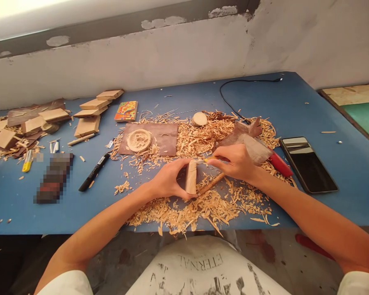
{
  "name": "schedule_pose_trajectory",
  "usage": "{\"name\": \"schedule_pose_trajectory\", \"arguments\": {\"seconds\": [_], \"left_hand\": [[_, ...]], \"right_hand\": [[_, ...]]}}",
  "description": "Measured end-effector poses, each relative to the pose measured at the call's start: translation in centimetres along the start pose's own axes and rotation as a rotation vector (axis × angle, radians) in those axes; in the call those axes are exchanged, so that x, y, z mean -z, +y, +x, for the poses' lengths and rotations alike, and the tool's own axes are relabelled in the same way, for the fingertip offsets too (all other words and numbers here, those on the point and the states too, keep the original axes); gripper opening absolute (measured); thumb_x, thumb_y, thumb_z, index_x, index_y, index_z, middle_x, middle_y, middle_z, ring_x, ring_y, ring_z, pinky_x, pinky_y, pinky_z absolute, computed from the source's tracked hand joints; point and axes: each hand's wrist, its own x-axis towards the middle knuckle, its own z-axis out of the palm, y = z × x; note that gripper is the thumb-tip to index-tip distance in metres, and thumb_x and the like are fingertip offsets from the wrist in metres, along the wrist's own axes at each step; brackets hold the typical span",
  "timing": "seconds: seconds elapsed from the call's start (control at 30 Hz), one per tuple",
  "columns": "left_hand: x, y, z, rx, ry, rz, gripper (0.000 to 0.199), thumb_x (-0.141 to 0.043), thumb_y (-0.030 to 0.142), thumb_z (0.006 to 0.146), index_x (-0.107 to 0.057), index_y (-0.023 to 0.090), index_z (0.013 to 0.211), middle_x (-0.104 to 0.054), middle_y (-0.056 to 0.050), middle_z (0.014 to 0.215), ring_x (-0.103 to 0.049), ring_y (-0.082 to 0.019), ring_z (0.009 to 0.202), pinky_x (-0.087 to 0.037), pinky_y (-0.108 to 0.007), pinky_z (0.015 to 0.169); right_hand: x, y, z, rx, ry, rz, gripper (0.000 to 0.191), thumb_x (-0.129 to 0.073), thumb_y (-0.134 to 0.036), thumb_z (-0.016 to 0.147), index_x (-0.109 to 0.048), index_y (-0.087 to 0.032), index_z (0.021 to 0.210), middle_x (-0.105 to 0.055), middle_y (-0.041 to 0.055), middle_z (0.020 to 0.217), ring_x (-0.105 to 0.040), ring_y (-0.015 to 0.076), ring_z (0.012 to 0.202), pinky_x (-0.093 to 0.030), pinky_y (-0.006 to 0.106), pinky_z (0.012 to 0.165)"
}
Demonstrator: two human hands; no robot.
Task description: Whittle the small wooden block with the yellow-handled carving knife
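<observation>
My left hand (172,179) grips a pale wooden block (191,177) on edge, thumb at the near end and fingers at the far end. In my right hand (233,162) is a small yellow-handled knife (209,159), pinched between thumb and fingers. Its thin metal blade meets the far upper end of the block, though the exact contact is too small to tell. Curled wood shavings (209,209) lie under and around both hands. A thin wooden stick (212,184) rests just right of the block, below my right hand.
Beyond my hands, a carved wooden disc (139,140) sits on brown sandpaper (167,139). A phone (309,164) and a red-handled object (279,164) are at right. To the left lie a black marker (94,172), a yellow cutter (27,161) and stacked wooden blocks (94,104).
</observation>
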Motion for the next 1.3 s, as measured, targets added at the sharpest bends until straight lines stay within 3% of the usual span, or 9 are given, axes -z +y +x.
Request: {"name": "schedule_pose_trajectory", "arguments": {"seconds": [0.23,0.5,0.83,0.93,1.1,1.3], "left_hand": [[-0.1,0.0,0.0,0.003,0.007,0.000,0.091,-0.092,0.050,0.056,-0.055,0.021,0.134,-0.069,-0.012,0.128,-0.068,-0.033,0.113,-0.055,-0.051,0.100],[-0.1,0.0,-0.1,-0.001,0.000,0.016,0.091,-0.092,0.050,0.057,-0.054,0.021,0.134,-0.068,-0.013,0.131,-0.067,-0.034,0.116,-0.054,-0.051,0.102],[0.0,0.1,0.0,-0.011,-0.002,0.022,0.090,-0.092,0.052,0.057,-0.054,0.020,0.132,-0.069,-0.013,0.129,-0.068,-0.034,0.114,-0.054,-0.051,0.100],[-0.1,0.0,0.0,-0.016,0.001,0.028,0.091,-0.091,0.051,0.057,-0.054,0.021,0.134,-0.069,-0.012,0.129,-0.068,-0.033,0.114,-0.054,-0.051,0.099],[-0.2,0.0,0.0,-0.039,0.027,0.036,0.091,-0.091,0.053,0.057,-0.054,0.022,0.134,-0.070,-0.011,0.126,-0.069,-0.032,0.111,-0.056,-0.049,0.096],[-0.1,0.0,-0.1,-0.048,0.020,0.038,0.092,-0.093,0.051,0.056,-0.053,0.021,0.134,-0.069,-0.012,0.126,-0.069,-0.032,0.112,-0.055,-0.048,0.097]], "right_hand": [[-0.3,0.0,-0.1,-0.017,-0.016,-0.007,0.045,-0.059,-0.054,0.099,-0.069,-0.017,0.076,-0.068,-0.0001,0.061,-0.057,0.0098,0.052,-0.035,0.026,0.054],[-0.1,0.0,0.0,0.036,0.007,-0.048,0.047,-0.058,-0.051,0.100,-0.060,-0.018,0.067,-0.061,-0.0015,0.057,-0.053,0.0103,0.051,-0.033,0.027,0.054],[0.8,-0.2,0.1,0.157,0.056,-0.328,0.048,-0.048,-0.054,0.103,-0.055,-0.021,0.069,-0.057,0.0021,0.063,-0.046,0.0153,0.060,-0.031,0.034,0.060],[1.3,-1.2,1.3,0.133,0.050,-0.217,0.045,-0.052,-0.052,0.102,-0.056,-0.021,0.070,-0.057,0.0018,0.064,-0.048,0.0148,0.060,-0.033,0.033,0.060],[2.3,-1.7,2.9,0.024,-0.144,-0.008,0.039,-0.064,-0.050,0.097,-0.065,-0.020,0.073,-0.061,-0.0027,0.061,-0.049,0.0096,0.053,-0.033,0.029,0.055],[2.1,-0.3,1.8,-0.028,-0.096,0.021,0.036,-0.069,-0.048,0.094,-0.069,-0.019,0.073,-0.062,-0.0033,0.057,-0.048,0.0080,0.048,-0.033,0.028,0.051]]}}
